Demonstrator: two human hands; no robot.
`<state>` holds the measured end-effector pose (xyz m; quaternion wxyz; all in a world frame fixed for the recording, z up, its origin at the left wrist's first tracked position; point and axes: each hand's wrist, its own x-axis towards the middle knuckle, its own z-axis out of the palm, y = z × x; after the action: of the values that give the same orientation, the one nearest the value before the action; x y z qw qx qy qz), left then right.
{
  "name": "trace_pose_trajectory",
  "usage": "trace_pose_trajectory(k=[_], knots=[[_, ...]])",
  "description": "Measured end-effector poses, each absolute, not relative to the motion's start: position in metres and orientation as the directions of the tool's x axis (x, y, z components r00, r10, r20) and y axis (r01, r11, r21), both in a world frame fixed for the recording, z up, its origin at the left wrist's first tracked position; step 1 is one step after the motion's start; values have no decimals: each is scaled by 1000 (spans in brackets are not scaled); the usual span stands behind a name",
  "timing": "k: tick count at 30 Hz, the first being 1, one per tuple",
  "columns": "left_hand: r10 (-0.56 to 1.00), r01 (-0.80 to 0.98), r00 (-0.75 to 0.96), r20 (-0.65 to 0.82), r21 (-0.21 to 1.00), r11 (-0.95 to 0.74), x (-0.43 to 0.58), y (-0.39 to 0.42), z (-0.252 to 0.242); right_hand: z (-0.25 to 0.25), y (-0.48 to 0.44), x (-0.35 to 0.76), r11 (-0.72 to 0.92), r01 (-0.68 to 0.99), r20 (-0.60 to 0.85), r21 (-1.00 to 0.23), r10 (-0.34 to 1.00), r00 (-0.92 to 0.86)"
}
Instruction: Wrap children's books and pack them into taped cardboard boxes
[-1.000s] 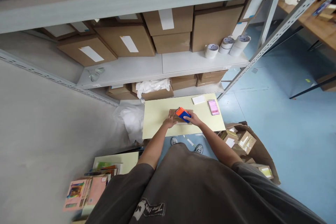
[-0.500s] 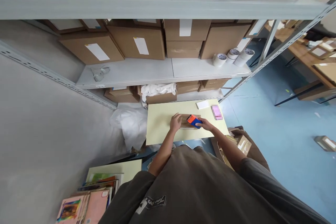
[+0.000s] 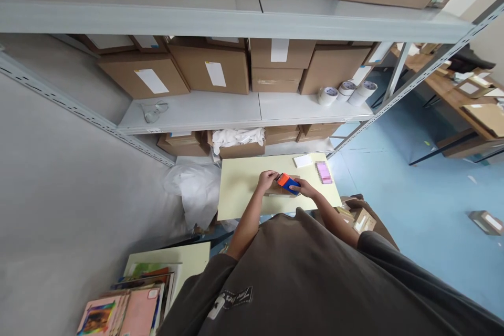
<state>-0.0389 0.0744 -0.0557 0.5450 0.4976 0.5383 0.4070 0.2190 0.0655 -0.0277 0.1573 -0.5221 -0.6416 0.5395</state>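
My right hand (image 3: 304,188) is closed around a small blue-and-orange box (image 3: 289,184), held tilted with its orange end toward the left. At that orange end the fingers of my left hand (image 3: 268,179) are pinched together. Something small and dark shows there, too small to name. Below both hands a brown cardboard box (image 3: 273,189) lies on the pale yellow table (image 3: 236,184), partly covered by them.
A white box (image 3: 303,161) and a pink blurred item (image 3: 324,172) lie at the table's back right. Shelving (image 3: 220,107) ahead carries cardboard boxes (image 3: 232,71) and tape rolls (image 3: 328,96). An open carton (image 3: 372,218) stands right, white plastic sheeting (image 3: 197,189) left.
My left hand has moved right from the cardboard box to the orange end of the blue-and-orange box, its fingers now pinched. My right hand keeps its hold. The view has shifted slightly.
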Motion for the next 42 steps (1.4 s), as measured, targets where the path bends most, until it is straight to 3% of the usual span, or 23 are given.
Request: trace_pose_trajectory(k=[6, 13, 20, 25, 32, 42], knots=[[979, 292, -137, -150, 939, 185, -38, 63, -51, -8, 77, 216, 7, 557, -310, -831, 825, -472], [916, 404, -363, -172, 856, 322, -76, 58, -51, -4, 82, 238, -25, 634, -388, -773, 809, -442], [818, 365, -514, -257, 798, 480, -107, 44, -77, -4, 93, 247, -67, 694, -452, -717, 801, -391], [811, 320, -510, -287, 811, 489, -108, 49, -78, 5, 108, 236, -23, 730, -451, -684, 800, -397], [883, 324, -438, -169, 886, 331, -119, 55, -69, 14, 101, 251, -117, 629, -444, -768, 805, -393], [802, 365, -495, -335, 757, 542, -119, 47, -104, -10, 113, 225, -49, 754, -468, -655, 809, -354]])
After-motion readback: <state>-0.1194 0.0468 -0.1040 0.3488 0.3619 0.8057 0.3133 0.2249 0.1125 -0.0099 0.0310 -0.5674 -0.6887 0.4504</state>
